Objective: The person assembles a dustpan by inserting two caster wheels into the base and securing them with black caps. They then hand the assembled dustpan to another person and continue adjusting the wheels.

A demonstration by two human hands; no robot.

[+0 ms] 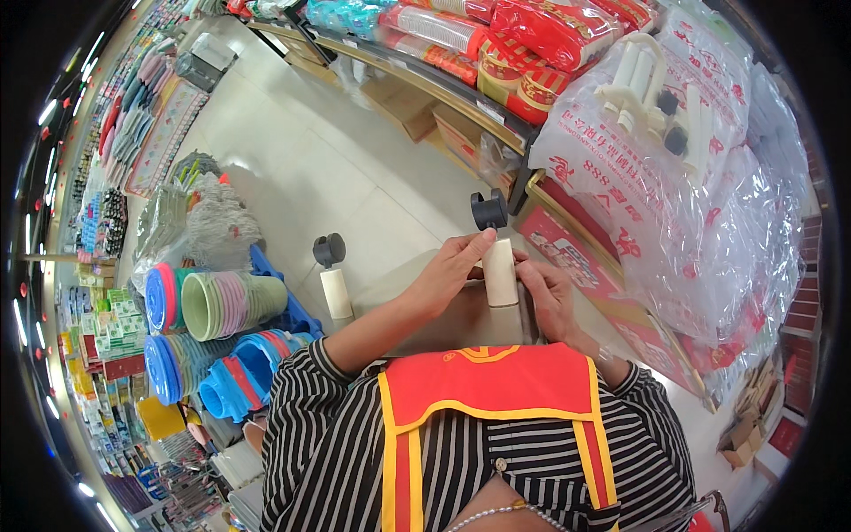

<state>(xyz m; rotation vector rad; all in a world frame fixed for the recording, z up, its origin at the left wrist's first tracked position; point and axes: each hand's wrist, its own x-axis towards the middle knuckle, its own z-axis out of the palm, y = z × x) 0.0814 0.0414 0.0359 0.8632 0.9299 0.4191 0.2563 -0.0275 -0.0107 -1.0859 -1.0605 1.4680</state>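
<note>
My left hand (458, 264) is closed at the upper end of a cream-coloured tube-like leg (501, 277), its thumb just under a black caster wheel (489, 211). On the other side of the same leg, my right hand (551, 297) has its fingers bent against it; their tips are partly hidden. The leg stands upright on a grey-beige piece (417, 324) in front of my body, mostly covered by my arms. Farther left, a second cream leg (336, 294) rises from it, with another black caster (329, 250) over its top.
At right, a large clear plastic bag (656, 239) bulges beside me, with cream tubes (636, 80) and black casters (675, 140) on it. Shelves (417, 66) of red-wrapped packages run along the far side. Stacked plastic buckets (235, 304) and blue basins (235, 388) stand left on the tiled floor (306, 168).
</note>
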